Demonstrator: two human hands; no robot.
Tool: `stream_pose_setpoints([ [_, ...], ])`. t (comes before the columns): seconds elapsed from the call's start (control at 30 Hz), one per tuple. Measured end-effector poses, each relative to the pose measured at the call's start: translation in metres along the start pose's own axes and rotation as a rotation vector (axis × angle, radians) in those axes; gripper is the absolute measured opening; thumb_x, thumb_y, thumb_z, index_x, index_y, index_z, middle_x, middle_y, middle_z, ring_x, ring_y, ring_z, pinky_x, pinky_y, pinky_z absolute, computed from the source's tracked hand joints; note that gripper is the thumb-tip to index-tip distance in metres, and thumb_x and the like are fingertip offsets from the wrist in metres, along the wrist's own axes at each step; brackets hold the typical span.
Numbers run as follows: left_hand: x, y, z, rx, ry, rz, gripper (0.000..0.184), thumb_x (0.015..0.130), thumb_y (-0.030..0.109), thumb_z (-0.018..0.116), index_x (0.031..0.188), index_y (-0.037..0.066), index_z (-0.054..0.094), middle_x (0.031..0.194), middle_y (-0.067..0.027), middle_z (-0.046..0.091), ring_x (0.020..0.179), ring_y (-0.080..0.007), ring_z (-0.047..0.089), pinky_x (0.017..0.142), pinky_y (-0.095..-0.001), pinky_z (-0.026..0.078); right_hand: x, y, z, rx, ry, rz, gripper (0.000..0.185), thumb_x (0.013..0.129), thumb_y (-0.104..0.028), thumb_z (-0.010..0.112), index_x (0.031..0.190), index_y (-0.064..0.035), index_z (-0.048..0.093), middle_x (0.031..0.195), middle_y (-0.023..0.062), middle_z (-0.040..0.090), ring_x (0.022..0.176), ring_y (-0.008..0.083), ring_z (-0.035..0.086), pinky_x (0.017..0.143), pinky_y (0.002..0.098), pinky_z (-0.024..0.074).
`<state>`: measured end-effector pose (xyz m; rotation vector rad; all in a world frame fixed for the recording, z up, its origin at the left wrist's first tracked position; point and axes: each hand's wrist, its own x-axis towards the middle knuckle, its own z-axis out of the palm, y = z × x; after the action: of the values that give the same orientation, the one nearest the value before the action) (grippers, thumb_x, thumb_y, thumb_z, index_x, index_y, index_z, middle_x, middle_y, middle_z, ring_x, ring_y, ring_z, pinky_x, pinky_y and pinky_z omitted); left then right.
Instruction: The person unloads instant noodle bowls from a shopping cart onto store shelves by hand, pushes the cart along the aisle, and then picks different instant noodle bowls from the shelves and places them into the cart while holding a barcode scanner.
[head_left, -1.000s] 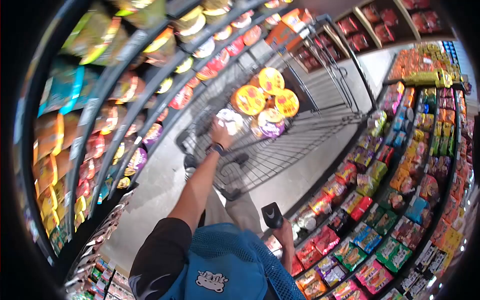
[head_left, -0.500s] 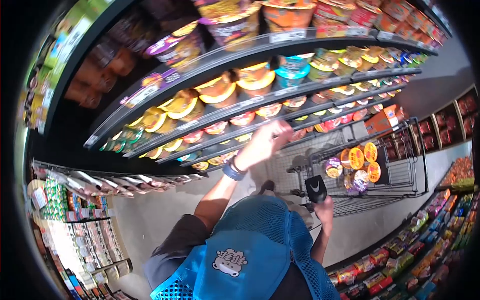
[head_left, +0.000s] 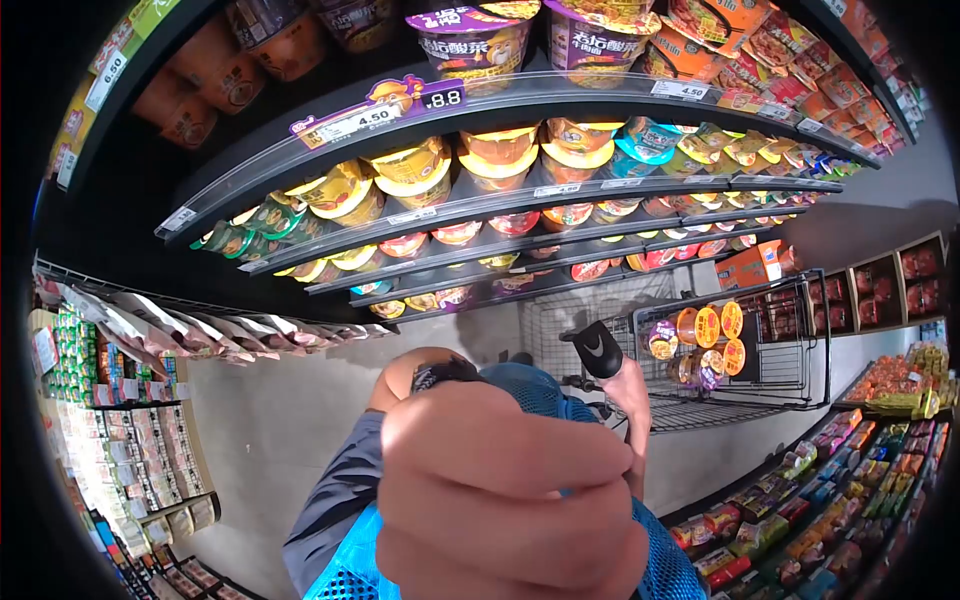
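Observation:
Very close to the camera, my left hand fills the lower middle of the view, its fingers curled together. Whatever lies inside them, if anything, is hidden. A dark band circles that wrist. My right hand is closed around the lower end of a black object with a pale curved mark, beside the handle end of a wire shopping cart. Several instant noodle cups with orange and purple lids sit together in the cart's basket.
Ahead, curved shelves hold rows of noodle cups and bowls with price tags. Hanging packets line a rack on the left. Low shelves of colourful packets stand at right. Grey floor shows between.
My left hand has drawn back from in front of the shelves to close before the camera. My right hand and the black object have shifted slightly up and left in view.

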<state>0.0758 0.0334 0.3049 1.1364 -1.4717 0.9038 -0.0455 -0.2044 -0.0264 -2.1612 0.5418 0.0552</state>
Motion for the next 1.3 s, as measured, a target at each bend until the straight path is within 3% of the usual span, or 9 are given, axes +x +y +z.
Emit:
stream_pose_setpoints([
  [0.4, 0.024, 0.02, 0.034, -0.152, 0.219, -0.199, 0.024, 0.085, 0.02, 0.064, 0.064, 0.007, 0.063, 0.065, -0.0029, 0.056, 0.056, -0.0176, 0.054, 0.058, -0.0331, 0.052, -0.029, 0.029, 0.021, -0.048, 0.01, 0.032, 0.024, 0.072, -0.011, 0.068, 0.091, 0.0028, 0.067, 0.087, 0.0276, 0.066, 0.087, 0.0431, 0.067, 0.071, 0.0438, 0.0532],
  [0.5, 0.016, -0.04, 0.018, -0.139, 0.174, 0.099, 0.028, 0.089, 0.03, 0.065, 0.078, 0.004, 0.064, 0.069, -0.0051, 0.058, 0.063, -0.0176, 0.058, 0.068, -0.0332, 0.057, -0.033, 0.036, 0.024, 0.027, 0.007, 0.027, 0.024, 0.07, -0.011, 0.069, 0.091, 0.0024, 0.066, 0.086, 0.0271, 0.066, 0.085, 0.0434, 0.066, 0.07, 0.0442, 0.053],
  [0.63, 0.021, -0.1, -0.013, 0.108, 0.254, -0.581, 0.05, 0.09, 0.022, 0.066, 0.126, -0.011, 0.056, 0.093, -0.0174, 0.069, 0.078, -0.0183, 0.065, 0.079, -0.0281, 0.052, -0.042, 0.038, 0.019, 0.023, 0.082, 0.005, 0.026, 0.07, -0.01, 0.07, 0.092, 0.0018, 0.066, 0.087, 0.027, 0.066, 0.087, 0.0431, 0.066, 0.072, 0.0436, 0.0528],
  [0.67, 0.01, -0.164, -0.03, 0.279, 0.078, -0.459, 0.057, 0.09, 0.04, 0.069, 0.124, -0.005, 0.061, 0.085, -0.0153, 0.069, 0.078, -0.0223, 0.067, 0.079, -0.0293, 0.051, -0.045, 0.04, 0.02, 0.015, 0.105, 0.005, 0.026, 0.069, -0.01, 0.07, 0.093, 0.0016, 0.067, 0.088, 0.027, 0.066, 0.087, 0.0429, 0.066, 0.072, 0.0435, 0.0528],
  [0.7, 0.024, -0.171, -0.024, 0.451, 0.009, -0.702, 0.034, 0.086, 0.013, 0.073, 0.118, 0.002, 0.065, 0.101, -0.0075, 0.071, 0.088, -0.0125, 0.063, 0.074, -0.0255, 0.048, -0.048, 0.042, 0.021, 0.006, 0.124, 0.003, 0.027, 0.069, -0.01, 0.07, 0.093, 0.0014, 0.067, 0.088, 0.0271, 0.066, 0.088, 0.0428, 0.066, 0.073, 0.0434, 0.0527],
  [0.83, 0.02, -0.295, -0.071, 0.792, -0.847, -0.946, 0.1, 0.079, 0.065, 0.071, 0.148, 0.0, 0.037, 0.093, -0.026, 0.068, 0.077, -0.0198, 0.063, 0.082, -0.0338, 0.05, -0.052, 0.058, 0.021, -0.041, 0.119, 0.017, 0.03, 0.075, -0.019, 0.075, 0.096, 0.0023, 0.067, 0.089, 0.0256, 0.068, 0.088, 0.0396, 0.069, 0.072, 0.0409, 0.0538],
  [1.1, 0.038, -0.315, -0.059, 0.732, -1.195, -1.03, 0.109, 0.077, 0.061, 0.074, 0.155, 0.005, 0.021, 0.132, -0.0252, 0.058, 0.121, -0.0255, 0.057, 0.103, -0.0361, 0.043, -0.046, 0.06, 0.02, -0.103, 0.082, 0.064, 0.027, 0.072, -0.013, 0.07, 0.095, 0.0017, 0.067, 0.088, 0.0278, 0.067, 0.089, 0.0434, 0.066, 0.074, 0.0456, 0.053],
  [1.23, 0.032, -0.288, -0.066, 0.233, -0.93, -1.021, 0.102, 0.069, 0.047, 0.083, 0.148, 0.003, 0.036, 0.121, -0.0211, 0.064, 0.111, -0.0262, 0.061, 0.098, -0.0338, 0.046, -0.038, 0.063, 0.016, -0.108, 0.035, 0.032, 0.028, 0.072, -0.013, 0.07, 0.097, 0.0008, 0.067, 0.088, 0.0269, 0.067, 0.09, 0.0434, 0.066, 0.074, 0.0453, 0.053],
  [1.3, 0.002, -0.277, -0.075, 0.734, -0.566, -0.641, 0.096, 0.057, 0.044, 0.088, 0.133, -0.002, 0.05, 0.113, -0.0192, 0.066, 0.099, -0.0314, 0.064, 0.095, -0.0386, 0.049, -0.038, 0.049, 0.006, -0.023, 0.007, 0.04, 0.031, 0.073, -0.012, 0.068, 0.103, -0.0012, 0.068, 0.093, 0.0263, 0.068, 0.093, 0.0412, 0.066, 0.079, 0.0471, 0.0521],
])
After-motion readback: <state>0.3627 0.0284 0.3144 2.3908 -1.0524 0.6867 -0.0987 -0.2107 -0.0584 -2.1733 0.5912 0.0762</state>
